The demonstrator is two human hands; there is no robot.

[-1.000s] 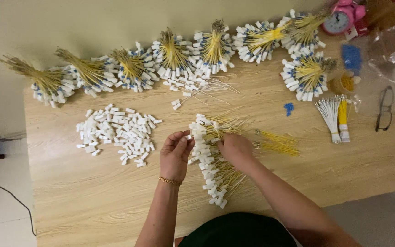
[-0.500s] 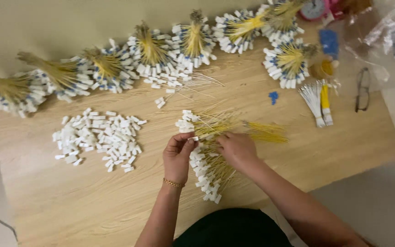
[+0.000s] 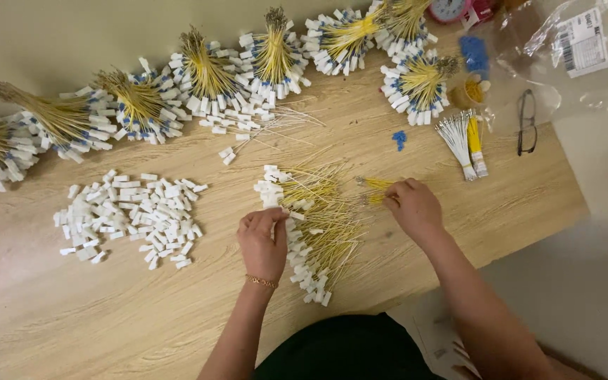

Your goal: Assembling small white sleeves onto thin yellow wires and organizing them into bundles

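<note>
Right, near edge first: your left hand (image 3: 263, 243) sits at the left side of the loose wire pile (image 3: 318, 225), fingers curled down onto the white connector ends; can't tell if they're actually pinching one. Your right hand (image 3: 414, 208) is off to the right, well apart from the left, fingertips closed on a small bunch of yellow wires (image 3: 374, 191) at the pile's right edge.

Handling call: these wires look thin, light and springy, so they'll likely fan out and tangle. Take hold near the white plastic housings, which look rigid, not mid-strand.

Left of the pile, a heap of loose white connectors (image 3: 129, 214) lies on the wooden table (image 3: 107, 309). Probably light and prone to scatter if nudged.

Right of your hand: a small bundle of white and yellow pieces (image 3: 464, 144), a few blue bits (image 3: 399, 139), and a pair of glasses (image 3: 526, 121).

Far edge: a row of tied bundles (image 3: 205, 74), yellow wires bunched with white and blue ends fanned out. Clear plastic bag (image 3: 578, 42) sits top right.
</note>
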